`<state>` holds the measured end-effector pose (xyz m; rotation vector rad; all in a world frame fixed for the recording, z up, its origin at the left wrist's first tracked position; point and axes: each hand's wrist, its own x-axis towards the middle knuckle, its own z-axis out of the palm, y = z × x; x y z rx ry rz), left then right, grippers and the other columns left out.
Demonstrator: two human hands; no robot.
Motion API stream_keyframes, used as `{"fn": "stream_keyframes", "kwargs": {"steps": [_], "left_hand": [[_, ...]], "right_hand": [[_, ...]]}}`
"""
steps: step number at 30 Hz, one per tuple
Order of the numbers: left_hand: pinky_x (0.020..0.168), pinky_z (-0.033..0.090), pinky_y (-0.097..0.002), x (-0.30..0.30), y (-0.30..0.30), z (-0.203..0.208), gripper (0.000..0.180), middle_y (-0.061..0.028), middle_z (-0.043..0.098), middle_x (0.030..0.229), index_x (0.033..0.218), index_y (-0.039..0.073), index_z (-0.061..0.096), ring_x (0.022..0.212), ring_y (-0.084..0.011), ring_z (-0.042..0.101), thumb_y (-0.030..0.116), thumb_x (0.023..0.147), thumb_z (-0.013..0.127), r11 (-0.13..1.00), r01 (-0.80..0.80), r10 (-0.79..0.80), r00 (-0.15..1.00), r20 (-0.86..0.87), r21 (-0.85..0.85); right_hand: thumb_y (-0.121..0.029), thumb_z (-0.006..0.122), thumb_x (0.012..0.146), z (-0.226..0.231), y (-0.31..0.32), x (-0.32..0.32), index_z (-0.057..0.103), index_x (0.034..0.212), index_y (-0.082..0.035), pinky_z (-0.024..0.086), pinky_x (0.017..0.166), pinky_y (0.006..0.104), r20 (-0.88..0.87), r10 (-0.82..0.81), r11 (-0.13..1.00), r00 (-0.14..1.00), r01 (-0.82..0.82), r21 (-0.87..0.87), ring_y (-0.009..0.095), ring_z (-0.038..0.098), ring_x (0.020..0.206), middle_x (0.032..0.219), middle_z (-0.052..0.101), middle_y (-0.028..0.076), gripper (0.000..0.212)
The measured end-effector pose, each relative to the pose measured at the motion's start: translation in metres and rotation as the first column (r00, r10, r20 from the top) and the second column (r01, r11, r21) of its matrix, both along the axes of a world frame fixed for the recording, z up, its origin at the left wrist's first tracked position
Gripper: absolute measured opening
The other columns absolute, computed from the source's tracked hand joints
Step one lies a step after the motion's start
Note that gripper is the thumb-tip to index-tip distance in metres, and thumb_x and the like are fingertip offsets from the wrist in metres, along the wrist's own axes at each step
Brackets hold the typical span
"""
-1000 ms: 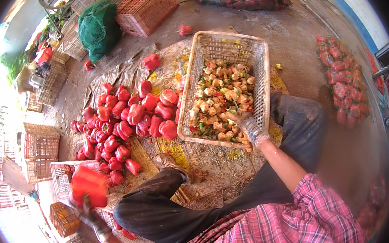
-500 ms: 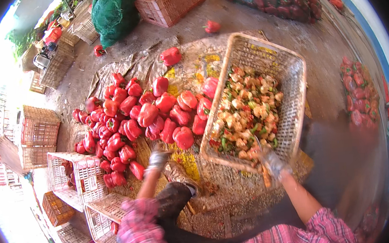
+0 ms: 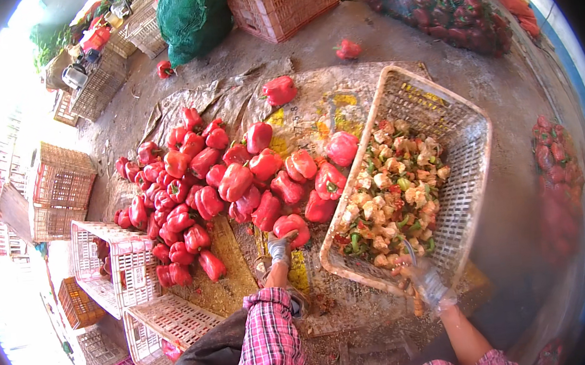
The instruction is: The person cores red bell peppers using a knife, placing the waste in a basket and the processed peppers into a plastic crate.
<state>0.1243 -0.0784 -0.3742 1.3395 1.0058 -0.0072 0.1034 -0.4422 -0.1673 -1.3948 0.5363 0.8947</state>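
Note:
My left hand (image 3: 280, 249), in a pale glove, has its fingers against the near side of a red bell pepper (image 3: 292, 228) at the front of a large pile of red bell peppers (image 3: 194, 170). To the right, my gloved right hand (image 3: 429, 284) grips a knife (image 3: 416, 302) with a brownish handle; its thin curved metal blade points away from me. That hand is over the near end of a pale plastic crate (image 3: 477, 187). Inside the crate lie many pepper cores (image 3: 384, 199), cream-coloured with green stems and red bits.
Worn sheeting (image 3: 314, 114) lies under the peppers. White crates (image 3: 133, 266) stand at the left, with a green mesh sack (image 3: 194, 17) and a pink crate (image 3: 284, 6) at the back. Netted sacks of peppers (image 3: 438, 13) lie far right. Loose peppers (image 3: 348, 49) dot the floor.
My left hand has moved forward and right from beside the pile onto the front pepper. My right hand stays at the crate's near end with the knife. The whole view has shifted slightly.

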Motion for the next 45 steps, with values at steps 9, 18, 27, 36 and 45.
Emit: {"fn": "stream_keyframes", "kwargs": {"steps": [9, 18, 27, 36, 45], "left_hand": [[0.079, 0.054, -0.0324, -0.041, -0.01, 0.177, 0.057, -0.0059, 0.061, 0.102, 0.112, 0.006, 0.052, 0.089, -0.0186, 0.061, 0.008, 0.065, 0.084, 0.986, 0.167, -0.153, 0.923, 0.354, -0.009], [0.08, 0.052, -0.0303, -0.092, -0.092, 0.291, 0.058, -0.0038, 0.06, 0.102, 0.115, 0.008, 0.051, 0.089, -0.016, 0.06, 0.009, 0.066, 0.082, 0.972, 0.217, -0.234, 0.827, 0.511, 0.094], [0.058, 0.049, -0.0251, -0.126, -0.094, 0.245, 0.029, -0.0044, 0.064, 0.089, 0.11, 0.006, 0.058, 0.072, -0.0142, 0.063, 0.026, 0.089, 0.065, 0.945, 0.041, 0.09, 0.921, 0.38, -0.323], [0.053, 0.049, -0.0252, -0.147, -0.147, 0.274, 0.039, -0.0068, 0.064, 0.087, 0.113, 0.005, 0.058, 0.064, -0.0165, 0.062, 0.035, 0.089, 0.063, 0.897, 0.265, -0.145, 0.932, 0.332, -0.353], [0.068, 0.056, -0.0299, -0.152, -0.124, 0.246, 0.041, -0.0095, 0.064, 0.1, 0.113, -0.002, 0.057, 0.083, -0.0199, 0.066, 0.028, 0.087, 0.065, 0.821, 0.423, -0.257, 0.873, 0.414, -0.383]], "right_hand": [[-0.016, 0.052, 0.09, 0.043, 0.089, 0.001, 0.031, 0.143, -0.002, 0.049, 0.043, 0.0251, 0.498, 0.559, 0.823, 0.663, -0.371, -0.429, 0.013, 0.056, 0.055, 0.083, 0.061, 0.011, 0.059], [-0.02, 0.054, 0.082, -0.034, 0.129, -0.042, 0.029, 0.141, 0.003, 0.049, 0.052, 0.0427, 0.559, 0.501, 0.852, 0.661, -0.266, -0.45, 0.027, 0.057, 0.051, 0.072, 0.061, 0.02, 0.067], [-0.033, 0.059, 0.091, 0.04, 0.071, -0.079, 0.032, 0.141, 0.002, 0.056, 0.068, 0.0374, 0.49, 0.492, 0.87, 0.719, -0.401, -0.286, 0.027, 0.063, 0.088, 0.106, 0.06, 0.022, 0.067], [-0.045, 0.085, 0.064, 0.038, 0.071, -0.041, 0.043, 0.129, 0.0, 0.053, 0.067, 0.029, 0.528, 0.261, 0.943, 0.808, -0.33, 0.039, 0.018, 0.063, 0.072, 0.098, 0.064, 0.014, 0.089], [-0.022, 0.082, 0.072, 0.085, 0.055, -0.037, 0.024, 0.146, -0.002, 0.044, 0.1, 0.0345, 0.463, 0.069, 0.941, 0.884, -0.212, 0.264, 0.021, 0.055, 0.115, 0.127, 0.058, 0.014, 0.097]]}}
